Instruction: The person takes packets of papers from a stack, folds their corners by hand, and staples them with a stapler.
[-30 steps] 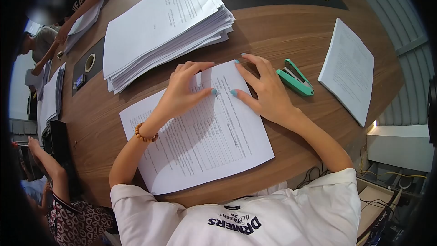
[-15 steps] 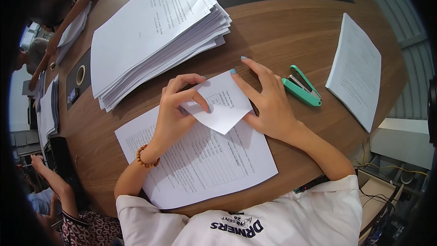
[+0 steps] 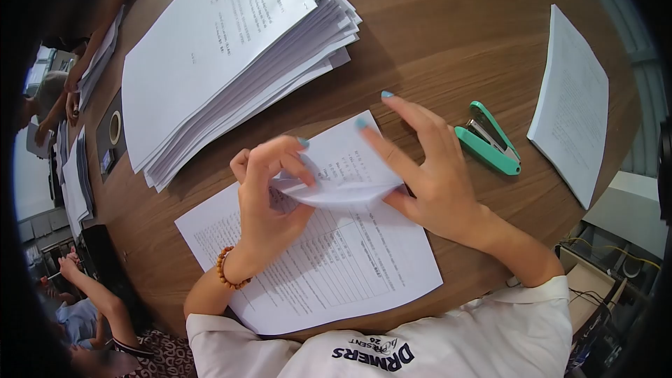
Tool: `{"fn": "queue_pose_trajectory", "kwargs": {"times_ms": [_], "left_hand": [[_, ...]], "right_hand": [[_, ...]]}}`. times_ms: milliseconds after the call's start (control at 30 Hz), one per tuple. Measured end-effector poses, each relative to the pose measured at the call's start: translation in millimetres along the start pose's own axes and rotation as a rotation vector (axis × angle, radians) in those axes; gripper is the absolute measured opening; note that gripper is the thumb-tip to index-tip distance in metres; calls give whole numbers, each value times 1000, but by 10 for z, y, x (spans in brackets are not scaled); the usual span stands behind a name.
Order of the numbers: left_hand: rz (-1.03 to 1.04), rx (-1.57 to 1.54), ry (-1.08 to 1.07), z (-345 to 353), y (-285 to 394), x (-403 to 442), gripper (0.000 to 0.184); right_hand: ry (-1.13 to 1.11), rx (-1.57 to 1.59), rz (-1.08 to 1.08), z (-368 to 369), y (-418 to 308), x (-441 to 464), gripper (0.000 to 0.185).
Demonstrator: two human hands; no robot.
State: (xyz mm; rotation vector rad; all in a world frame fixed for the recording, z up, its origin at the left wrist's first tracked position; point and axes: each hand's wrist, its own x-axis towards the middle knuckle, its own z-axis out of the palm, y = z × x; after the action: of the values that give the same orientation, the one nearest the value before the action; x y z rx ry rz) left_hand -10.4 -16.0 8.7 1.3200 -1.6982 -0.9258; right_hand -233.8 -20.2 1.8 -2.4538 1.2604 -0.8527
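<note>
Between my hands a printed paper sheet [image 3: 350,150] is bent, its near edge bowing up toward me. My left hand [image 3: 269,199] is closed on the left side of that sheet, thumb below and fingers curled over it. At the right side, my right hand [image 3: 437,182] has its thumb against the bent edge and its blurred index finger by the far edge, the other fingers stretched out. Beneath both hands lies a printed document [image 3: 329,266] with a table on its page. I cannot tell whether the bent sheet is joined to it. A green stapler [image 3: 490,143] rests to the right of my right hand.
A tall, uneven paper stack [image 3: 231,63] stands at the far left. Another paper stack [image 3: 570,105] sits near the table's right edge. Other people's arms [image 3: 91,283] and further papers [image 3: 77,175] show along the left.
The sheet's near corner, which pointed down toward me, has lifted into a bowed edge between my hands. The view has shifted slightly, and the stapler appears further right.
</note>
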Motion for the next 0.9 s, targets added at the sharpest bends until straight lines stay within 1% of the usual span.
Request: {"fn": "queue_pose_trajectory", "kwargs": {"times_ms": [33, 67, 100, 133, 200, 267, 300, 367, 400, 433, 467, 567, 633, 700, 767, 800, 867, 900], "left_hand": [[-57, -58, 0, -15, -8, -1, 32], [66, 151, -75, -51, 10, 22, 33], [191, 359, -150, -71, 35, 47, 34], [188, 359, -156, -60, 65, 60, 34], [239, 302, -39, -14, 117, 72, 35], [241, 304, -66, -22, 90, 82, 35], [247, 304, -89, -28, 79, 87, 34], [266, 369, -85, -40, 80, 60, 34], [286, 430, -72, -44, 81, 40, 34], [287, 431, -79, -35, 70, 13, 34], [148, 278, -40, -17, 51, -19, 34], [15, 229, -19, -26, 82, -3, 33], [254, 383, -56, -45, 48, 17, 33], [271, 385, -52, -34, 86, 53, 33], [288, 388, -47, -39, 91, 57, 34], [293, 430, -79, -52, 75, 36, 33], [298, 473, -112, -36, 80, 0, 33], [203, 387, -7, 15, 102, -20, 32]], "right_hand": [[-3, 21, 64, -6, -16, 13, 55], [-6, 42, 127, -12, -27, 19, 56], [-7, 46, 134, -17, -22, 20, 56], [-17, 36, 100, -23, -9, 22, 57], [-28, 31, 72, -16, 7, 7, 59], [-22, -16, -7, -1, 20, -11, 62], [-19, -12, -1, 7, 31, -18, 62], [-16, -22, -32, 24, 49, -33, 71], [-13, -20, -26, 18, 34, -25, 71], [-15, 47, 54, -5, 7, -3, 69], [-18, 113, 133, -22, -10, 8, 68], [-46, 76, 113, -33, -5, 4, 66], [-63, 66, 96, -37, -1, -4, 66], [-78, 57, 78, -22, 12, -13, 66], [2, 1, -8, 22, 31, -32, 58], [4, 3, -6, 21, 27, -33, 58], [-15, 47, 51, 6, 11, -24, 66], [-14, 48, 53, -1, 2, -16, 66]]}}
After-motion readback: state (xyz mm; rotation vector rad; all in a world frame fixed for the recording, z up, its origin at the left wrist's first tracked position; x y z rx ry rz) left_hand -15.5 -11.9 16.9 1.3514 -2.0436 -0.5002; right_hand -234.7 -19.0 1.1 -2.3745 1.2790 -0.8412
